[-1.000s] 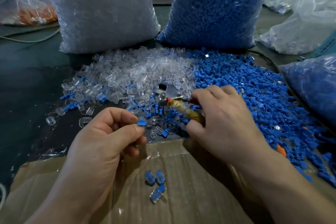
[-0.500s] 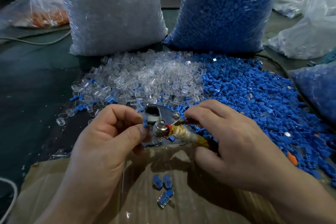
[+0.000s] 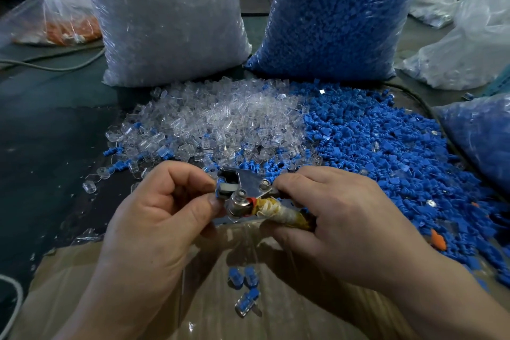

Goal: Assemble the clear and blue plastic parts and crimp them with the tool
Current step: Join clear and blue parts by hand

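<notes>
The left hand [image 3: 154,218], fingers curled, pinches a small blue part [image 3: 220,194] between thumb and forefinger at the metal head of the crimping tool [image 3: 249,185]. The tool's head points left. Its long axis slants down-right along the tape-wrapped handle into the right hand [image 3: 345,223], which grips it above the cardboard [image 3: 289,320]. Behind, clear parts [image 3: 220,124] and then blue parts [image 3: 386,152] are heaped on the bench [image 3: 55,146].
</notes>
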